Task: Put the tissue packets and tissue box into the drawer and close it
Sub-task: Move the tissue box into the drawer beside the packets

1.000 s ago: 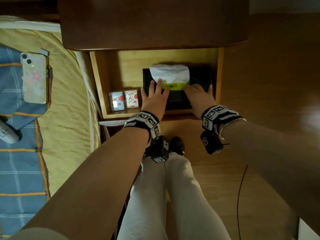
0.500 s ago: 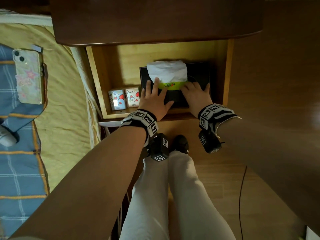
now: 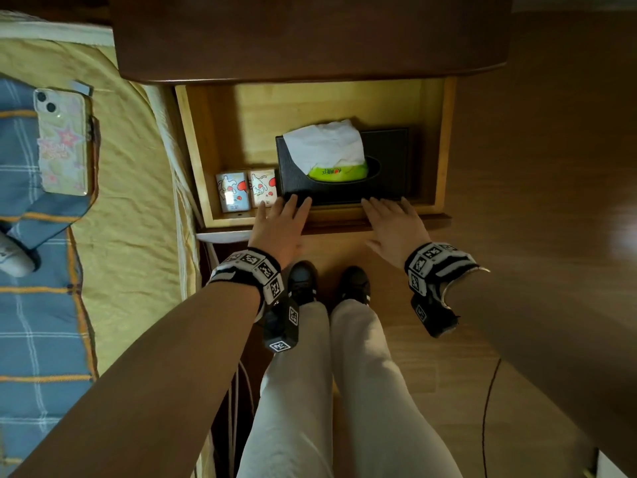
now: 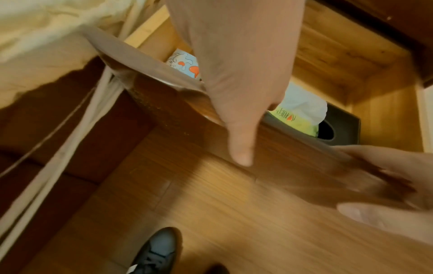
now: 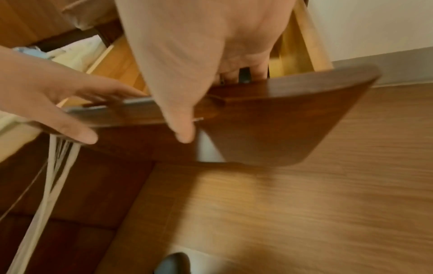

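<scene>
Standing open beneath the dark nightstand top [image 3: 310, 39], the drawer [image 3: 193, 146] serves as the reference for every item listed. Inside it, toward its front right: one black tissue box [image 3: 389, 167], a white tissue [image 3: 324, 146] rising from its oval slot above a green liner. Inside it, at the front left corner, just beside the box: two tissue packets [image 3: 246, 189], printed with red and white cartoon figures, side by side and upright on their edges. At the drawer's dark front panel [image 5: 269, 118]: left hand [image 3: 279, 225], fingers straight and spread, holding nothing, fingertips reaching over the front edge toward the near side of the box; whether they touch the box is unclear from the head view, and the left wrist view is blurred there. Also at the front panel, to the right: right hand [image 3: 396, 225], fingers likewise extended and loose, gripping nothing, fingertips over the top of the panel by the box's near edge. Left of the drawer: a bed with a yellow sheet [image 3: 131, 201] and a blue plaid blanket [image 3: 31, 339], a phone [image 3: 62, 143] in a patterned case lying on it. Below the drawer front: wooden floor [image 3: 448, 391], pale trousers [image 3: 344, 391] and dark shoes [image 3: 303, 281].
</scene>
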`<action>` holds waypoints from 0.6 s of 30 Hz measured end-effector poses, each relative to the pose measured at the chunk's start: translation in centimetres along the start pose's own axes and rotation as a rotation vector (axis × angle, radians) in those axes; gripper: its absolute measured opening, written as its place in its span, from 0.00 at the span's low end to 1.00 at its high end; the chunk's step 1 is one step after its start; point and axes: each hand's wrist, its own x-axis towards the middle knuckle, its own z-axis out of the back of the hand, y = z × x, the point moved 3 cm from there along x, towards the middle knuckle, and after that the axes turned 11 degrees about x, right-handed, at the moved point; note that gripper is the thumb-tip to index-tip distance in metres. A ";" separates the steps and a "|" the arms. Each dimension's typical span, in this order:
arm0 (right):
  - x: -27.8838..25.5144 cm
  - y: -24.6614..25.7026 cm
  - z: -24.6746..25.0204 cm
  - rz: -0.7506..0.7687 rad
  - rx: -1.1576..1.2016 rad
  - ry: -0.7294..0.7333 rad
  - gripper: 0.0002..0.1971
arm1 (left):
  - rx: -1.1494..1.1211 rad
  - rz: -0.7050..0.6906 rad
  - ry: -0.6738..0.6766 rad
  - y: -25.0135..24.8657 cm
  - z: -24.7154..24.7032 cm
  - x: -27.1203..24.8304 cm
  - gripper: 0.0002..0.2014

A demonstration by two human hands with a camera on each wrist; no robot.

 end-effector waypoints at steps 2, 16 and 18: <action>-0.3 -0.2 -0.4 -0.026 -0.026 -0.042 0.39 | 0.043 0.020 -0.039 0.5 -0.9 -0.5 0.39; -0.9 -0.3 0.8 -0.040 0.068 -0.194 0.28 | 0.118 0.051 -0.164 1.3 -0.4 -2.0 0.35; -1.2 -0.4 1.5 -0.039 0.076 -0.199 0.28 | 0.122 0.046 -0.163 1.3 0.2 -2.3 0.36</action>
